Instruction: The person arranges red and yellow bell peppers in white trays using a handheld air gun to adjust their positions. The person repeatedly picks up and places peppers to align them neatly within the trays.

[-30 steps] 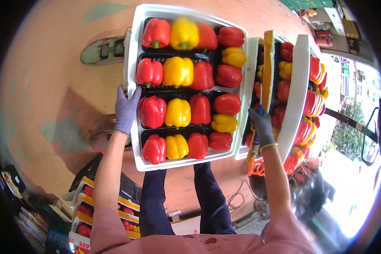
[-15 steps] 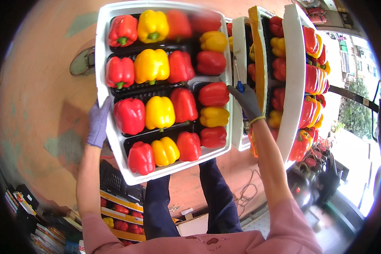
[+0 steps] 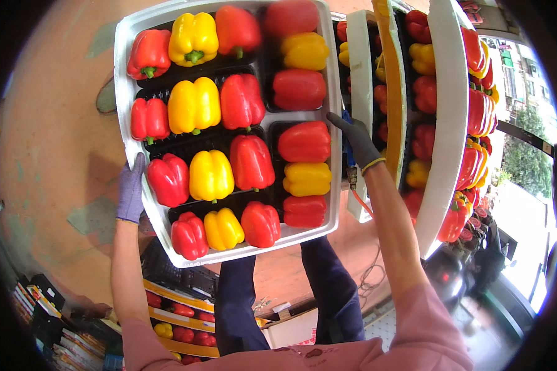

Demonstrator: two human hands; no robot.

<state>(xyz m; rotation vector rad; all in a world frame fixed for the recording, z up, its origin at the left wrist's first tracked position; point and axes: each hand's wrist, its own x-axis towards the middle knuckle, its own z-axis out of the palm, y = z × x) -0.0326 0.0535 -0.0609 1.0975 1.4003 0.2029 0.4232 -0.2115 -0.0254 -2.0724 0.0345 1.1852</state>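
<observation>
Over a worn orange floor (image 3: 49,142), the white foam tray (image 3: 334,154) of red and yellow peppers (image 3: 210,175) is carried level — left hand (image 3: 131,191) and right hand (image 3: 358,139) each gripping a tray edge — beside stacked trays (image 3: 449,123); any tilt could likely spill the peppers.

A worn orange-pink floor (image 3: 49,154) with grey patches spreads below. Stacked white crates of peppers (image 3: 449,117) stand at the right; daylight and green trees (image 3: 529,164) show beyond them.
</observation>
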